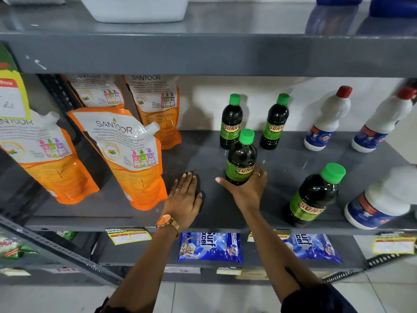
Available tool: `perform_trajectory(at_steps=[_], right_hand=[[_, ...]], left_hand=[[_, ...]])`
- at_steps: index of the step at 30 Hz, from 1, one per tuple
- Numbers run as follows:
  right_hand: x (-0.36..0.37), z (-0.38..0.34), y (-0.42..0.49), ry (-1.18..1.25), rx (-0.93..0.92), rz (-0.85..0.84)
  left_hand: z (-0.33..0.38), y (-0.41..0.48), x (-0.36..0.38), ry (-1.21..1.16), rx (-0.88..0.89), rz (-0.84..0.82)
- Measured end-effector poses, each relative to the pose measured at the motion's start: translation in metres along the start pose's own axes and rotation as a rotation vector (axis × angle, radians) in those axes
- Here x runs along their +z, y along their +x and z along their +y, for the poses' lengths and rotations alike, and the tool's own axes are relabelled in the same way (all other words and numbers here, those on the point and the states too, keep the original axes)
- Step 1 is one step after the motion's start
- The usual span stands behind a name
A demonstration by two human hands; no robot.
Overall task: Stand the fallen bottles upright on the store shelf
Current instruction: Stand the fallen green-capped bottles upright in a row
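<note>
Shelf (126, 213): grey metal board under both hands, one tier of a taller rack.
Orange pouches (133, 159): four Santoor refill packs left of the left hand, the nearest one just beside its fingers, the rest farther left and behind.
White bottles (327, 119): three with blue labels, far right of the right hand; the two rear ones show red caps, the near one is blurred at the frame edge.
Detergent packets (209, 247): blue Surf Excel sachets on the tier below, under the wrists.
Front-right bottle (316, 197): dark, green-capped Sunny bottle, upright, right of the right hand and apart from it.
Rear bottles (231, 122): two more Sunny bottles upright behind the right hand, near the back wall.
Held bottle (242, 159): dark Sunny bottle, upright, base on the shelf, directly in front of the right hand.
Right hand (247, 188): thumb and fingers wrapped around the lower part of the held bottle.
Left hand (185, 197): flat, palm down on the bare shelf, fingers together, holding nothing, left of the right hand.
Watch (168, 223): gold-coloured, on the left wrist.
</note>
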State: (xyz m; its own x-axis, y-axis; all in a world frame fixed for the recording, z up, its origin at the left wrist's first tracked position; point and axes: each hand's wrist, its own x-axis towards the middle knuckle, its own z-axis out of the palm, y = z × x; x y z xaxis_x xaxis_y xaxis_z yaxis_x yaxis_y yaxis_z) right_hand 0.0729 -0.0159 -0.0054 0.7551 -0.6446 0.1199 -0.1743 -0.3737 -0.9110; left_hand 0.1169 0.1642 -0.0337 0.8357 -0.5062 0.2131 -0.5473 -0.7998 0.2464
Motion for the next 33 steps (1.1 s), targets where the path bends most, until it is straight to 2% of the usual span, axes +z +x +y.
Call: perform_trajectory(at_steps=[4, 9, 17, 22, 26, 30, 33], right_hand=[[-0.009, 0.013, 0.001, 0.099, 0.014, -0.091], [-0.005, 0.006, 0.007, 0.007, -0.015, -0.065], [-0.030, 0.007, -0.001, 0.014, -0.060, -0.250], [-0.051, 0.010, -0.028, -0.068, -0.060, -0.422], [-0.060, 0.017, -0.053, -0.098, -0.090, -0.457], [-0.064, 0.015, -0.057, -0.095, -0.120, -0.476], [-0.074, 0.020, -0.070, -0.018, -0.153, -0.378]], left_hand=[[0.001, 0.000, -0.001, -0.002, 0.006, 0.005], [0.000, 0.000, 0.000, -0.016, 0.000, -0.008], [0.000, 0.000, -0.001, -0.041, -0.008, -0.033], [-0.002, -0.003, -0.003, -0.058, 0.005, -0.051], [-0.006, -0.008, -0.006, -0.213, 0.045, -0.051], [0.009, -0.027, -0.019, -0.564, -0.013, -0.211], [0.039, -0.035, -0.023, -0.632, 0.005, -0.234]])
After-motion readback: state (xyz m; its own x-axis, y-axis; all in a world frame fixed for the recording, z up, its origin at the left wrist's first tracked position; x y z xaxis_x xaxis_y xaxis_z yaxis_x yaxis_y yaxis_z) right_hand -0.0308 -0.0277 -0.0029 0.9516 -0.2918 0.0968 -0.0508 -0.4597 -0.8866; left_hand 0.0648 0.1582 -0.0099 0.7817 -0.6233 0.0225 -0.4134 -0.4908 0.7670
